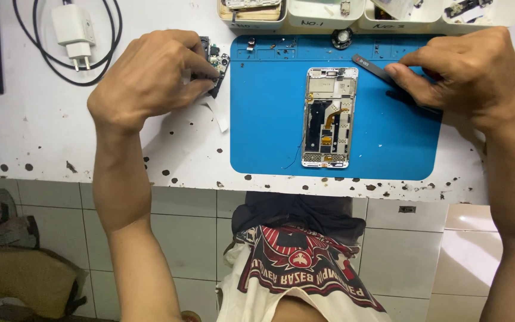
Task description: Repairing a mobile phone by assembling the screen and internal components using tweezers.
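Left hand (147,77) fingers pinch a small dark circuit board (217,62) just off the blue mat (269,137); right hand (469,74) fingers pinch black tweezers (377,68) over the mat; opened phone frame (329,117) lies between them on the mat; white speckled tabletop (49,137) beneath.

I see a white charger plug (74,28) with its looped black cable (113,36) lying left of the blue mat (269,131) on the speckled white worktop (43,131). Behind the mat sit white parts trays (323,18). A round black part (342,38) rests on the mat's far edge.
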